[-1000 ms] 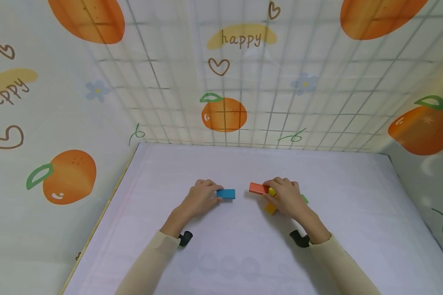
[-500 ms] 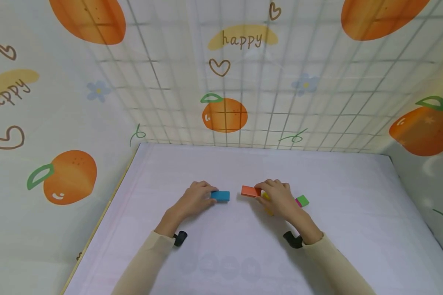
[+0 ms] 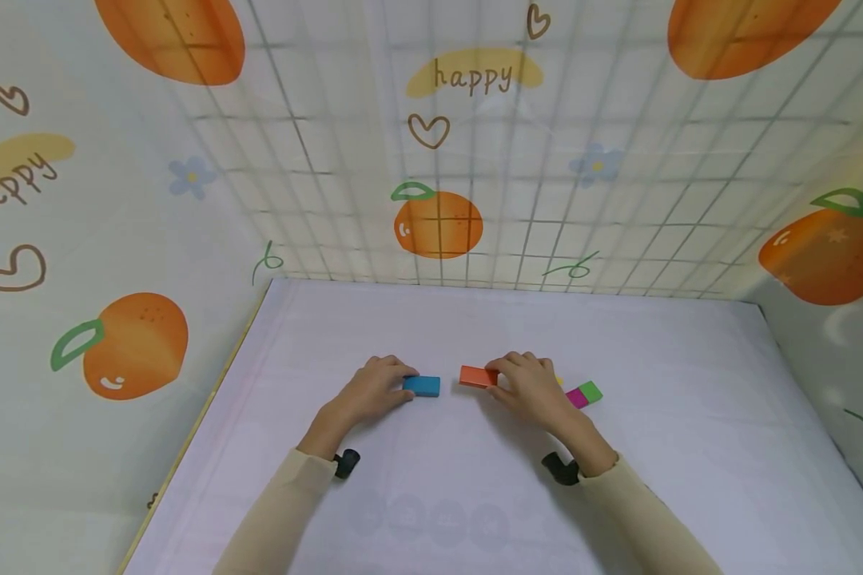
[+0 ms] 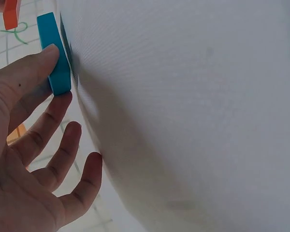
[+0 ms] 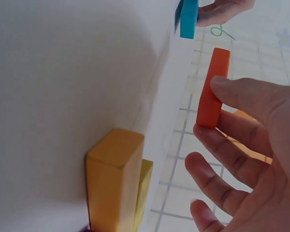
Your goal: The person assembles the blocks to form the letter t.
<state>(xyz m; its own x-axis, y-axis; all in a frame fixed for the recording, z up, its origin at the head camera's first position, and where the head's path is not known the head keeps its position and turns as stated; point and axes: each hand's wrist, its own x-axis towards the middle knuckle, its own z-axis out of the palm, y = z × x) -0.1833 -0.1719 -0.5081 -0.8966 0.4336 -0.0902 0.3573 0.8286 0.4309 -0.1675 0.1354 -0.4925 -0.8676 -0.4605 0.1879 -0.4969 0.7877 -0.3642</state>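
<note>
My left hand (image 3: 375, 390) pinches a flat blue block (image 3: 423, 387) between thumb and fingers, low over the white tabletop. Seen from the left wrist, the thumb presses one face of that block (image 4: 60, 72) while the other fingers spread loosely. To its right, my right hand (image 3: 530, 391) pinches an orange-red block (image 3: 475, 376) by one end. In the right wrist view this red block (image 5: 212, 92) is held up off the table. A short gap separates the two held blocks, their free ends facing each other.
Behind the right hand lie a magenta block (image 3: 577, 398) and a green block (image 3: 590, 390), side by side. An orange-yellow block (image 5: 118, 174) and a yellow block (image 5: 144, 188) stand close together, mostly hidden from the head view. Patterned cloth walls (image 3: 331, 200) border the table.
Both hands have shifted left with their blocks. The red block has come away from the yellow blocks, narrowing the gap to the blue one, and the magenta block has come into sight.
</note>
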